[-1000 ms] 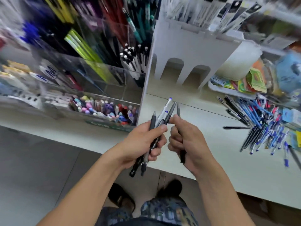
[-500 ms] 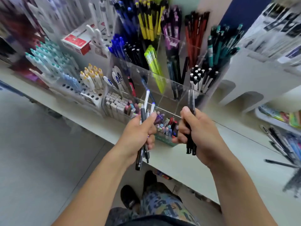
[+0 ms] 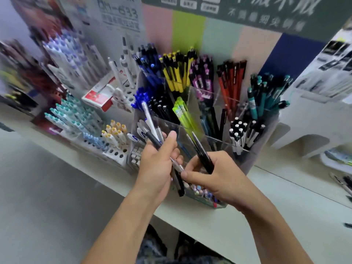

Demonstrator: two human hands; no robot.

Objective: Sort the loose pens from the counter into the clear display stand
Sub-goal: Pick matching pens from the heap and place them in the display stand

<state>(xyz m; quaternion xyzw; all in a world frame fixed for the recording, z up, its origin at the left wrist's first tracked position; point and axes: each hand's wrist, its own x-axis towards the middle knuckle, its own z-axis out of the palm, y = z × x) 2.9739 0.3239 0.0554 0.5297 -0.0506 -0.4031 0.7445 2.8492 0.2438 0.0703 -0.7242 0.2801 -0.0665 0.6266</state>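
Rack (image 3: 116,155): standing at the left on the counter (image 3: 285,202), holding white pens.
Left hand (image 3: 159,166): gripping a mixed bunch (image 3: 152,130) of pens, tips slanting up-left.
Right hand (image 3: 215,174): clasping two black pens (image 3: 202,153), thumb reaching toward the bunch.
Stand (image 3: 221,103): sitting just behind both hands, compartments holding coloured pens.

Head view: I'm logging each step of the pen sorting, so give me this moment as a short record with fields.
left hand: left hand grips a mixed bunch of pens, white and dark
right hand: right hand grips two black pens, tips up
position: both hands in front of the clear stand
stand contents: blue, yellow, purple, red, teal and black pens in separate compartments
counter: white counter beneath
placed now: none leaving either grip
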